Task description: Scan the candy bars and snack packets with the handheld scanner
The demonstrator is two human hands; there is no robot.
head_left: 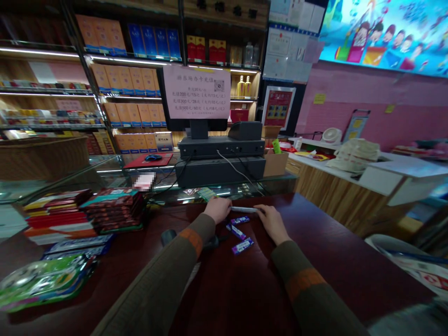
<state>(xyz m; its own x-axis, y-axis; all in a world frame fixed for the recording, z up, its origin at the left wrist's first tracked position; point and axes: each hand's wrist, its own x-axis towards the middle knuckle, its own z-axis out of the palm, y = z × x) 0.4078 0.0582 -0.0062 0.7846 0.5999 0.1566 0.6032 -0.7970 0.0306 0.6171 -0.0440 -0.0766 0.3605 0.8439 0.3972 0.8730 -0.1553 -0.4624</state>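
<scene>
Both my hands rest on a dark red counter (332, 261). My left hand (217, 209) and my right hand (271, 221) each grip one end of a thin pale stick-shaped pack (243, 209) held level between them. Both hands are closed around it. Just below the hands lie three small purple packs (242, 245), loose on the counter. A dark rounded object (168, 236) sits under my left forearm, partly hidden by the sleeve.
Stacks of red and colourful packets (114, 210) and green bags (42, 280) lie at the left. A cash register with a screen and pink notice (196, 92) stands behind the counter. Shelves of boxes fill the back wall. A white counter (385, 175) runs at the right.
</scene>
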